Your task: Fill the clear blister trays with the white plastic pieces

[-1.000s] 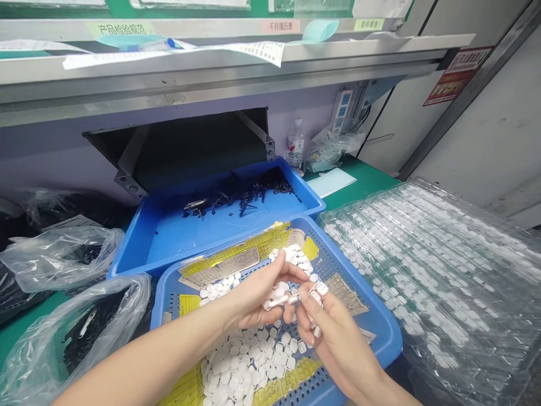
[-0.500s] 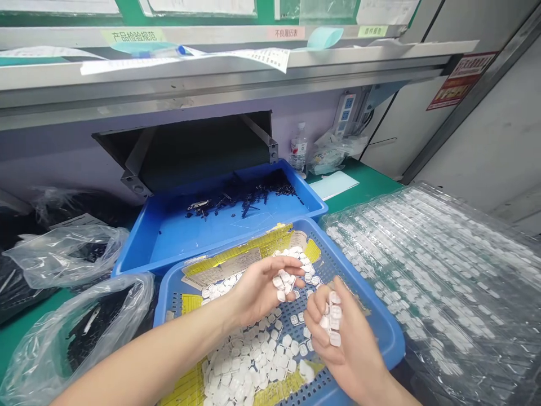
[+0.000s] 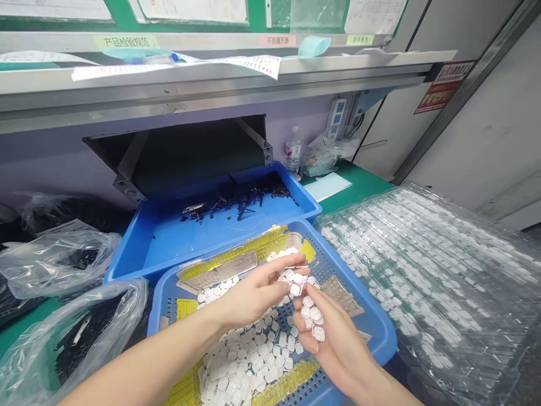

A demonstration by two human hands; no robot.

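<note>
Several small white square pieces [image 3: 296,280] lie between the thumb and fingers of my left hand [image 3: 264,287]. My right hand [image 3: 327,332] is curled around several more white pieces [image 3: 311,318], its fingertips close to or touching the pieces at my left hand. Both hands are above a blue perforated basket [image 3: 382,332] patched with yellow and paper labels. Inside the basket is a heap of loose white pieces [image 3: 236,366], partly hidden by my left forearm.
Behind the basket sits a blue tray [image 3: 169,242] holding black parts. Clear trays of white pieces [image 3: 422,265] are stacked on the right. Plastic bags [image 3: 63,265] stand at left, a bottle [image 3: 293,151] at the back, below a metal shelf [image 3: 211,93].
My right hand has moved left and up, to my left hand. My left fingers have closed more over their white pieces. The view has shifted slightly.
</note>
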